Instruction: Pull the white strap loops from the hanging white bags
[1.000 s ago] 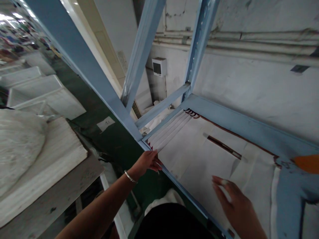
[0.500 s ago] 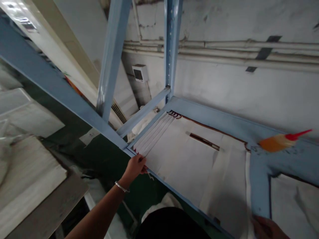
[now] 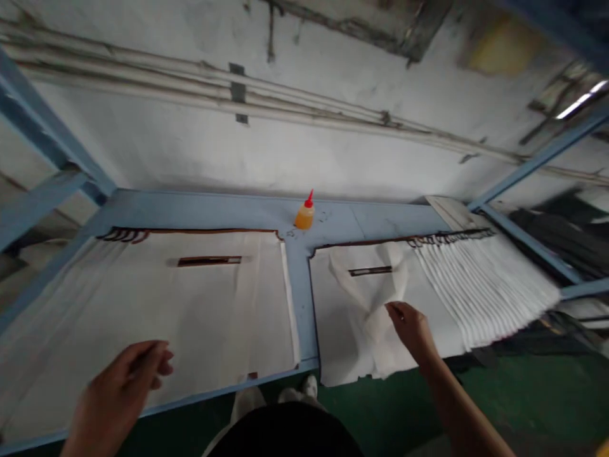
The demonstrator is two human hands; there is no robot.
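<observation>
Two sets of white fabric panels lie on a blue metal table (image 3: 303,304). Over the left panel stack (image 3: 209,311), which has a brown top edge and a narrow brown-framed slot (image 3: 209,261), my left hand (image 3: 128,381) is raised with its fingers curled together; what it holds, if anything, is hidden. My right hand (image 3: 406,320) pinches a strip of white fabric (image 3: 380,336) lying over the right panel. A dark-edged slot (image 3: 370,271) shows just above that hand. To its right, overlapped panels (image 3: 495,285) fan out in many folds.
A bottle of orange liquid with a red nozzle (image 3: 305,214) stands at the table's back, between the panels. Blue frame posts (image 3: 52,120) rise at both sides. Pipes (image 3: 190,73) run along the white wall (image 3: 266,152) behind.
The view has swung right, bringing the right panels into sight. My left hand has left the left stack's folded edge, and my right hand now grips fabric on the right panel.
</observation>
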